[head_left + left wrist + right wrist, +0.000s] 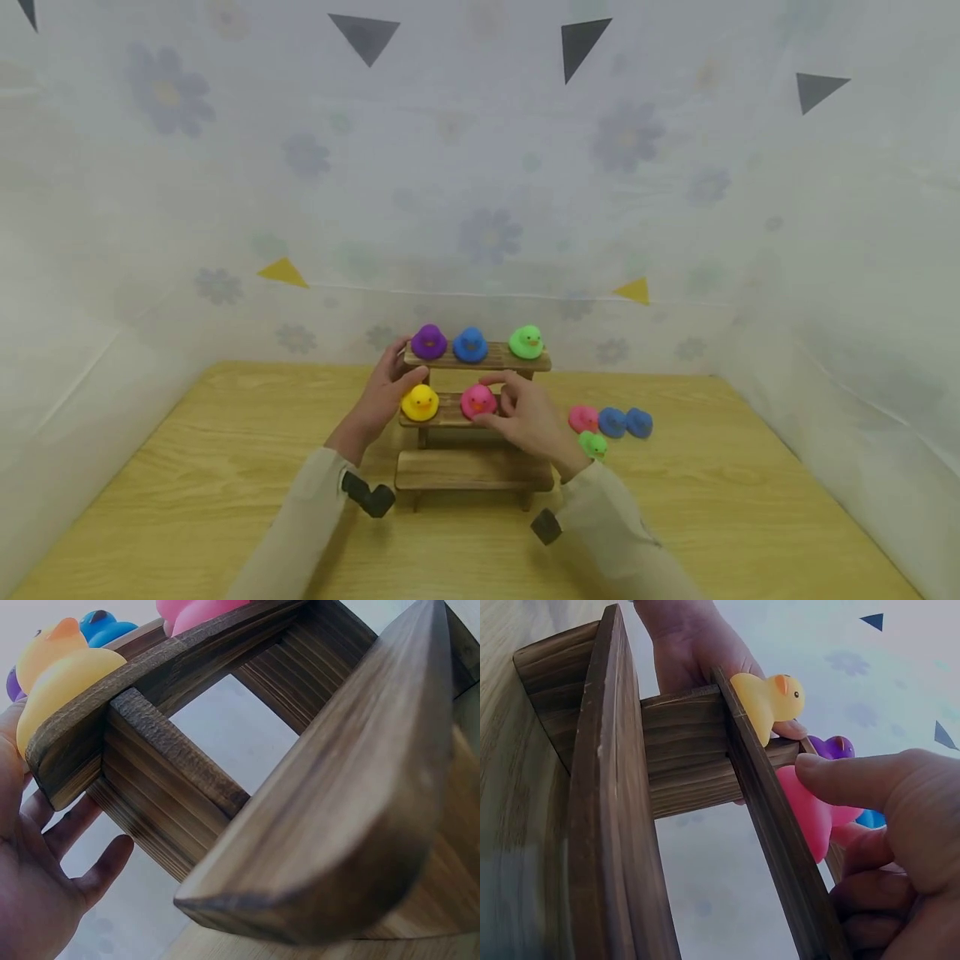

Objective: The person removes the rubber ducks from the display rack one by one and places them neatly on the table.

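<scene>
On the middle step of a three-tier wooden stand [474, 468], my right hand [534, 418] pinches a pink rubber duck [478, 402] between thumb and fingers. The right wrist view shows the thumb [847, 778] against that duck. At the stand's left side is my left hand [378, 400], its thumb next to a yellow rubber duck [420, 403] and its fingers [105, 870] loosely extended beside the stand. Purple [429, 342], blue [470, 344] and light green [527, 342] rubber ducks sit on the top step. Nothing stands on the bottom step.
Right of the stand, another pink duck [583, 419], two blue ducks [612, 422] and a green duck [592, 446] lie grouped on the wooden table [720, 500]. A pale flower-patterned sheet [487, 192] hangs behind the table and at its sides.
</scene>
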The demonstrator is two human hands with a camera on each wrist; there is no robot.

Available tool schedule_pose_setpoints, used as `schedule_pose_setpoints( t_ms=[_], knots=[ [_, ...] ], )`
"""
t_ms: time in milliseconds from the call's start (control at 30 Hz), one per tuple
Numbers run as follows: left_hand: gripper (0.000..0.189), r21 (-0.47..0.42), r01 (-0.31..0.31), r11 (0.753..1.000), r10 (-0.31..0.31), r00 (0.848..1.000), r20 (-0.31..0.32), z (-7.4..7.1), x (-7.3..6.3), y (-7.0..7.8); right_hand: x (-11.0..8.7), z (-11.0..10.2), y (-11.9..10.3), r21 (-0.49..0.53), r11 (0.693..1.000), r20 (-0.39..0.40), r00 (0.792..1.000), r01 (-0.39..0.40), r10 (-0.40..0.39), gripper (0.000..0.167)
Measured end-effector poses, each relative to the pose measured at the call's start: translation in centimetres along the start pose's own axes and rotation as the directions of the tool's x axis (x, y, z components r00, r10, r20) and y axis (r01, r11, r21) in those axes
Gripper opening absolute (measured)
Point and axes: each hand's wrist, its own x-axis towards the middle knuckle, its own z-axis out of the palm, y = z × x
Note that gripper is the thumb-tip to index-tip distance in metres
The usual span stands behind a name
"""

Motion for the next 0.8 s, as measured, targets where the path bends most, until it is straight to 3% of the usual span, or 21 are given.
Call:
schedule_pose_setpoints(
  t_ms=[267,800],
  knots=[
    [0.065,-0.003,0.016,1.0,-0.016,1.0,-0.003,0.08,-0.04,0.2,0.2,0.35,-0.02,-0.024,0.999,0.004,1.0,0.031,-0.031,0.041],
    [0.065,-0.01,0.011,1.0,-0.011,1.0,0.008,0.06,0.02,-0.07,-0.04,0.32,0.11,0.039,0.999,-0.001,0.999,0.035,-0.035,0.034]
  ],
)
